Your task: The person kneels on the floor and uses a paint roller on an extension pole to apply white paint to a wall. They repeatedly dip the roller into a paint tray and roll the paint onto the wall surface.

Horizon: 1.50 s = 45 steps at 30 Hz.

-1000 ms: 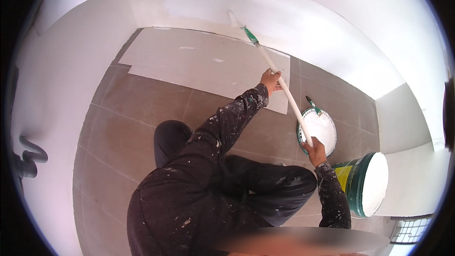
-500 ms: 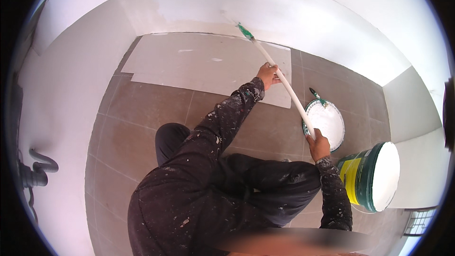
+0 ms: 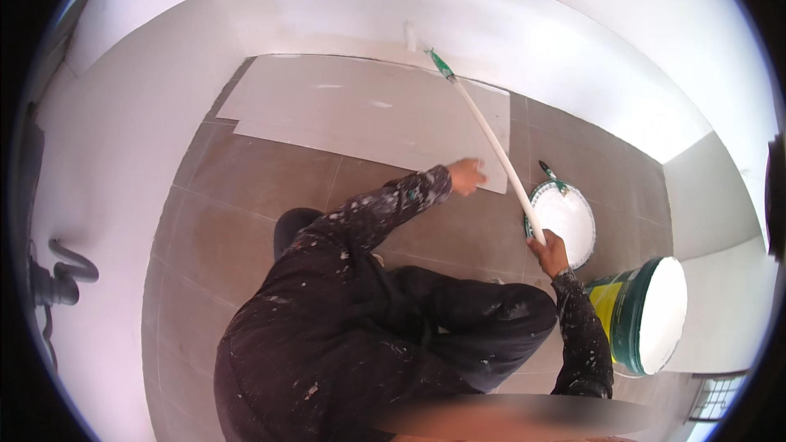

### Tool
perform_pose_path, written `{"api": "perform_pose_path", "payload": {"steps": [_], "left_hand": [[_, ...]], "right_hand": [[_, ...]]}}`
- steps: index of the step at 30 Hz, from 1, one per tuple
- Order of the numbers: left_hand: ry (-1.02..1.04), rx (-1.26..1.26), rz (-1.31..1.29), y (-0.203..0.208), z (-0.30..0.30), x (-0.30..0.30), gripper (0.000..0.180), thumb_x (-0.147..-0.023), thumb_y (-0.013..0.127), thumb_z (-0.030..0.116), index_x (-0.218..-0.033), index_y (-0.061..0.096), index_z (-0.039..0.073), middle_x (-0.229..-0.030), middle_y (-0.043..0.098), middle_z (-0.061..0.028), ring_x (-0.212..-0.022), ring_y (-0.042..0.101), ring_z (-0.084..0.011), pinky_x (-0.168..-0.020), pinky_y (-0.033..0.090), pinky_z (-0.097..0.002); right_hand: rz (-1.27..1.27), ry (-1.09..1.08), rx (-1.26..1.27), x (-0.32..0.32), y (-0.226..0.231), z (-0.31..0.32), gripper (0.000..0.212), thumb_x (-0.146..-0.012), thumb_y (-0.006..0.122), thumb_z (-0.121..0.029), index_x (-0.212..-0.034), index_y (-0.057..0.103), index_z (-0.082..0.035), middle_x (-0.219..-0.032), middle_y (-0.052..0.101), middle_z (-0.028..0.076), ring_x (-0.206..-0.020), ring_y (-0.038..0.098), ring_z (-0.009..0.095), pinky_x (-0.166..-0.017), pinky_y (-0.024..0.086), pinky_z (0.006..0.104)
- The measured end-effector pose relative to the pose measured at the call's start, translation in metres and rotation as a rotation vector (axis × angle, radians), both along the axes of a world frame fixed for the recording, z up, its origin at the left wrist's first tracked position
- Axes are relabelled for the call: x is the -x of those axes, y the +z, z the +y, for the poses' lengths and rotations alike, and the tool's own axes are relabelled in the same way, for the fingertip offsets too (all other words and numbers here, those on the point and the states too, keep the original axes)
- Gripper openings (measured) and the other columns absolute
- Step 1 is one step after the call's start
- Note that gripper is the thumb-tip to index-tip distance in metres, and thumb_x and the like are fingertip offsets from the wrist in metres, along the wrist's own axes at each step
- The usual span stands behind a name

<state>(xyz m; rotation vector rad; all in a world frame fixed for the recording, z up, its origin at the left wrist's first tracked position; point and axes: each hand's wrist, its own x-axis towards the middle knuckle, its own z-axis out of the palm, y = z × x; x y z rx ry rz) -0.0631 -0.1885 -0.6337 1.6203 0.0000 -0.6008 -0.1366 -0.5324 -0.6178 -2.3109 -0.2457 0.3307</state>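
Note:
My right hand (image 3: 550, 254) is wrapped around the lower end of a long white-handled paint roller (image 3: 498, 146). The pole slants up and away to a green grip, and the pale roller head (image 3: 411, 37) rests against the lower part of the far white wall (image 3: 344, 24). My left hand (image 3: 467, 178) is off the pole, just left of it, with fingers apart and slightly blurred; nothing shows in it. Beside the right hand stands a round tub of white paint (image 3: 577, 225), with a green-and-black paintbrush (image 3: 550, 170) lying over its rim.
A large green and yellow bucket (image 3: 629, 319) with a white top stands right of my right forearm. Pale sheets (image 3: 327, 106) cover the tiled floor (image 3: 237, 188) along the far wall. A grey pipe (image 3: 61, 278) sticks out at the left wall.
My left hand has let go of the pole and drawn back toward me. The right hand keeps its grip. The roller handle has shifted slightly right and nearer in the view.

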Motion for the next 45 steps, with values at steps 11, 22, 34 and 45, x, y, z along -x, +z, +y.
{"api": "perform_pose_path", "payload": {"steps": [11,22,34,45], "left_hand": [[-0.539,-1.054,-0.374,0.017,0.102,0.114,0.046,-0.092,0.061,0.035,-0.124,0.066,0.004,-0.113,0.071,-0.0174,-0.102,0.068,-0.0374,-0.089,0.054,-0.0481],[-0.487,-1.154,-0.333,-0.007,0.147,0.078,0.035,-0.088,0.058,0.029,-0.106,0.073,0.002,-0.108,0.072,-0.0178,-0.100,0.068,-0.0383,-0.088,0.053,-0.0475],[-0.276,-1.131,-0.210,0.018,0.133,0.073,0.034,-0.087,0.057,0.024,-0.107,0.073,0.002,-0.110,0.071,-0.0212,-0.103,0.068,-0.0391,-0.091,0.054,-0.0476],[0.186,-0.787,-0.336,-0.018,0.152,0.044,0.035,-0.090,0.058,0.033,-0.103,0.072,0.004,-0.109,0.070,-0.0219,-0.106,0.066,-0.0385,-0.094,0.051,-0.0468]], "right_hand": [[-0.095,0.216,-0.008,-0.065,-0.034,0.211,0.045,-0.087,0.072,-0.039,-0.098,0.068,0.004,-0.069,0.062,0.013,-0.067,0.061,0.022,-0.065,0.048,0.0388],[-0.159,0.205,-0.017,-0.078,-0.064,0.264,0.045,-0.087,0.070,-0.042,-0.094,0.067,0.003,-0.069,0.063,0.015,-0.067,0.061,0.025,-0.066,0.048,0.0411],[-0.102,0.186,-0.030,-0.058,-0.072,0.282,0.045,-0.088,0.070,-0.041,-0.098,0.067,0.003,-0.071,0.064,0.016,-0.068,0.062,0.028,-0.066,0.049,0.0421],[-0.180,0.198,-0.095,-0.078,-0.045,0.226,0.044,-0.088,0.070,-0.039,-0.097,0.066,0.003,-0.072,0.065,0.018,-0.068,0.063,0.029,-0.067,0.049,0.0420]]}}
